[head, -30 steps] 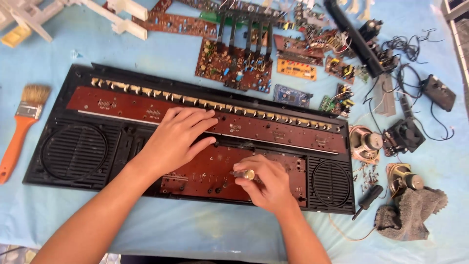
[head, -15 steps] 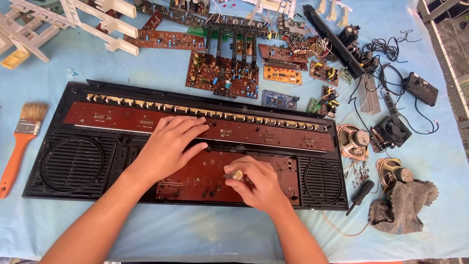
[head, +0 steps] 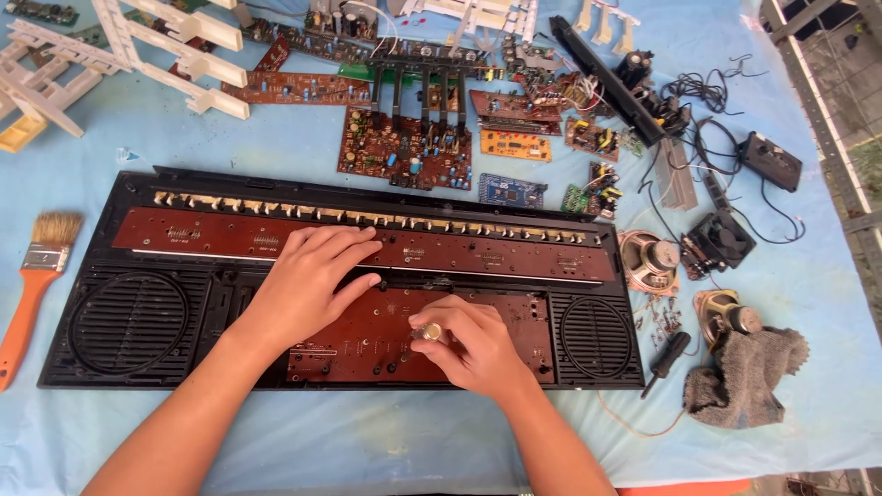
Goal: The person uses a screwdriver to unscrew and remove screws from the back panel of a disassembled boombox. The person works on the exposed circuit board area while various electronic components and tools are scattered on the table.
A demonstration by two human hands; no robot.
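Two bare hands over a long black casing (head: 129, 367) lying flat at the middle of the blue-covered tabletop (head: 808, 276): left hand (head: 308, 280) flat, fingers (head: 354, 248) slightly spread, pressing a brown circuit board (head: 349, 344) inside the casing; right hand (head: 473, 344) curled, fingers pinching a small brass-coloured knob-like part (head: 430, 332) held against the same board. Round the casing: an orange-handled brush (head: 32, 285) at nine o'clock, loose circuit boards (head: 404, 147) at twelve, small speakers (head: 648, 260), a black-handled screwdriver (head: 666, 354) and a grey rag (head: 744, 377) at three to four.
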